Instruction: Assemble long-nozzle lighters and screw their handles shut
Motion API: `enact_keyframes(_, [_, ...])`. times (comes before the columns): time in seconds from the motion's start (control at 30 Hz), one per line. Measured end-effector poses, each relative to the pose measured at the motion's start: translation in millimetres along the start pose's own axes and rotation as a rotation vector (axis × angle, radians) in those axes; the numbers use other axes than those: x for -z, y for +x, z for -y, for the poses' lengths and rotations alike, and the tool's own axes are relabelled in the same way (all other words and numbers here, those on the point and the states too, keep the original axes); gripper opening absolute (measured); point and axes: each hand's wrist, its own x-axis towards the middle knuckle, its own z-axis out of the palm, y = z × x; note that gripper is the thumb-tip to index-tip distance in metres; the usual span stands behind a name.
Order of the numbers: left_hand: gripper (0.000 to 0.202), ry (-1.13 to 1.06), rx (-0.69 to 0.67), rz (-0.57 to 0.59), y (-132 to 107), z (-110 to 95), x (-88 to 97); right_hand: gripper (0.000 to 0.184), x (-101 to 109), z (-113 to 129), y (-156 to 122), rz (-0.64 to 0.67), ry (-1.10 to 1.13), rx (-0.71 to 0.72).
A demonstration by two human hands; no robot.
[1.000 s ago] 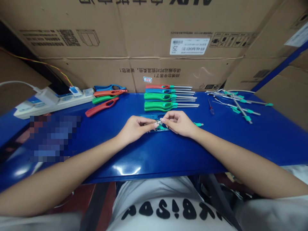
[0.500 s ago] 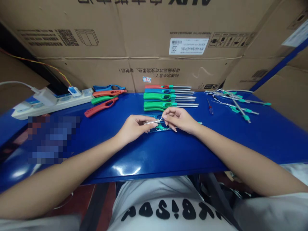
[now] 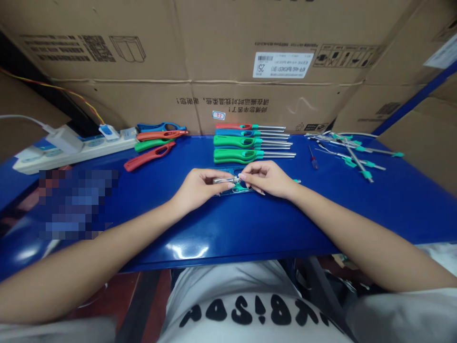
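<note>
Over the blue holder (image 3: 233,170), the left hand (image 3: 197,188) pinches a small silvery cylinder (image 3: 224,180); the right hand (image 3: 267,179) meets its right end, whether gripping I cannot tell. Left of the holder lie 4 loose handles (image 3: 143,160); right, 1 screwdriver (image 3: 314,164).

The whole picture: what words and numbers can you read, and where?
Cardboard, upside down: "师傅您辛苦了!"
Also there: "请在搬运时对我温柔些,谢谢您!"
White label, upside down: "KFR"; rest blurred.
Small sticker: number too blurred.
White shirt: black letters, upside down, unclear.
Other print: too small or cut off.
</note>
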Motion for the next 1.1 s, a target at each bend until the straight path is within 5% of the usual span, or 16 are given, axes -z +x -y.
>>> enact_keyframes(0.5, [0.037, -0.025, 0.02, -0.015, -0.9, -0.5, -0.8, 0.031, 0.8, -6.7, -0.5, 0.023, -0.048, 0.194])
enact_keyframes(1.1, [0.043, 0.041, 0.025, -0.005, -0.5, -5.0, 1.8, 0.031, 0.8, -6.2, -1.0, 0.015, -0.014, 0.164])
